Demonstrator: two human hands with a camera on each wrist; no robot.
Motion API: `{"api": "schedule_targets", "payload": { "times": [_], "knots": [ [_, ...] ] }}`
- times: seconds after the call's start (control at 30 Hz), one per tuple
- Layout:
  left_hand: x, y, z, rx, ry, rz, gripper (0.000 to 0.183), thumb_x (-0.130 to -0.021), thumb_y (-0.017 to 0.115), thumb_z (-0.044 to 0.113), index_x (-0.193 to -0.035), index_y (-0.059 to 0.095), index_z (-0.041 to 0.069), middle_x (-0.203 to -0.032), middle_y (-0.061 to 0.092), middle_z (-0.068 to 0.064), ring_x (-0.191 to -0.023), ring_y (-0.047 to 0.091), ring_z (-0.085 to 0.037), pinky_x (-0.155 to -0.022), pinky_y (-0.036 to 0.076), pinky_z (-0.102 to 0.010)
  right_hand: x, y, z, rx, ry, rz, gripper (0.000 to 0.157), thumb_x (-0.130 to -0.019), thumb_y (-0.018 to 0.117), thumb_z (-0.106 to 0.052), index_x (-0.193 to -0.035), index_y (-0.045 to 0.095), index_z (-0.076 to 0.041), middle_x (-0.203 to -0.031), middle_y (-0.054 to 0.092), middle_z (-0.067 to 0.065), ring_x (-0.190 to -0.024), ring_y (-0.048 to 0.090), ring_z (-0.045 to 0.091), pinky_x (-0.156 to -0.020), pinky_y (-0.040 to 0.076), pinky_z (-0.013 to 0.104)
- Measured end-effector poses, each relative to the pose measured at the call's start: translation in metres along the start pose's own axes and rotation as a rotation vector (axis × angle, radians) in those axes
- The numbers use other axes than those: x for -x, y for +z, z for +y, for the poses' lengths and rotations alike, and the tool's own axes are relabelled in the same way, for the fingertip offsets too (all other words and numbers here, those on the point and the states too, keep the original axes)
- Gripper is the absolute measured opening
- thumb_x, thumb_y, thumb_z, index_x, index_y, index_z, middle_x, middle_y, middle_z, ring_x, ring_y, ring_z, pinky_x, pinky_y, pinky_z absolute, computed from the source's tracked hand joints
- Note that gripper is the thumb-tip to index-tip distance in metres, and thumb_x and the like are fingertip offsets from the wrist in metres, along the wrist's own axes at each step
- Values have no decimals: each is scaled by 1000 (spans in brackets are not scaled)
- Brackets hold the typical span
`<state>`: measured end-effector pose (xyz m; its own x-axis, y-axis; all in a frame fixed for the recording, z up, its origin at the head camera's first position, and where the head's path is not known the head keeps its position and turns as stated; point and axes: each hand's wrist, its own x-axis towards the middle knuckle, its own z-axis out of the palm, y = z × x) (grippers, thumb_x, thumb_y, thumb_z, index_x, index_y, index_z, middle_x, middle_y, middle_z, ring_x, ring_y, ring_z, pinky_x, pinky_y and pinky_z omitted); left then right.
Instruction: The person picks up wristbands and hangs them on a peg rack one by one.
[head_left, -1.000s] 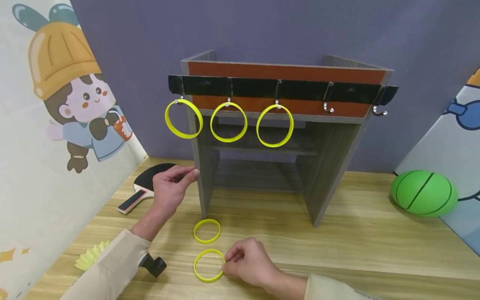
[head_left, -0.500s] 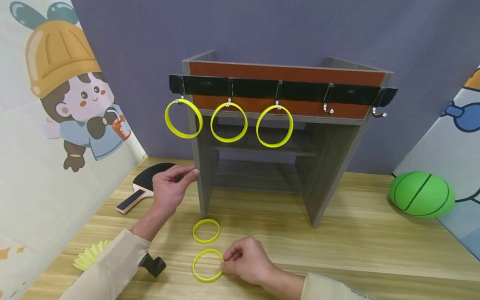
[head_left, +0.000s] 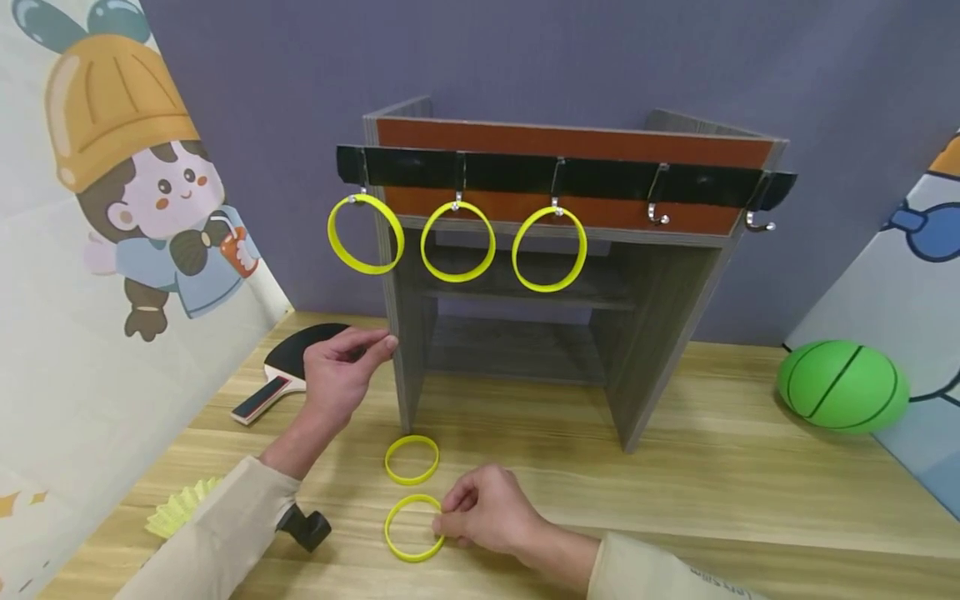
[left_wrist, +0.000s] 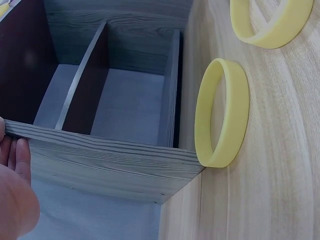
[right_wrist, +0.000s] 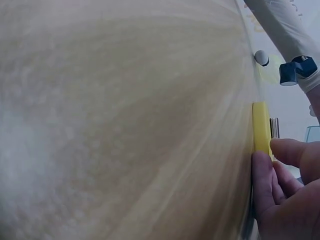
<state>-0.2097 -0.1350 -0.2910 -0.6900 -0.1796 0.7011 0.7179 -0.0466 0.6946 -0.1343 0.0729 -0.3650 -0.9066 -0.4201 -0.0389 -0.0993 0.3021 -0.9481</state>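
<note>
Left hand (head_left: 341,367) pinches the front edge of the left side panel of the grey shelf unit (head_left: 675,317). Right hand (head_left: 491,508) pinches the near yellow ring (head_left: 412,557) at its right rim; this ring lies on the wooden tabletop (head_left: 735,467) — exact finger contact is hard to judge, as the fingertips cover that part. The far yellow ring (head_left: 411,481) lies flat just beyond, near the foot of the left side panel. Three hanging rings (head_left: 367,268), also yellow, occupy the first three hooks from the left on a black rail (head_left: 510,171) — two further hooks (head_left: 657,217) show at its right. A paddle (head_left: 296,352) lies partly behind the left hand; a green ball (head_left: 843,386) rests at far right.
</note>
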Motion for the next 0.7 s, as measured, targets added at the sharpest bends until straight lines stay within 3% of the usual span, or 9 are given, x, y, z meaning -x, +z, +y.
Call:
{"api": "schedule_targets", "payload": {
  "times": [0.7],
  "knots": [
    [0, 0, -1, 11, 0, 0, 14, -77, 68, -19, -87, 62, -25, -72, 65, -8, -66, 64, -11, -65, 57, -24, 0, -1, 0, -10, 34, 1, 15, -70, 80, 0, -68, 66, -4, -61, 60, 6, -48, 60, 16, -46, 56, 30]
  ]
}}
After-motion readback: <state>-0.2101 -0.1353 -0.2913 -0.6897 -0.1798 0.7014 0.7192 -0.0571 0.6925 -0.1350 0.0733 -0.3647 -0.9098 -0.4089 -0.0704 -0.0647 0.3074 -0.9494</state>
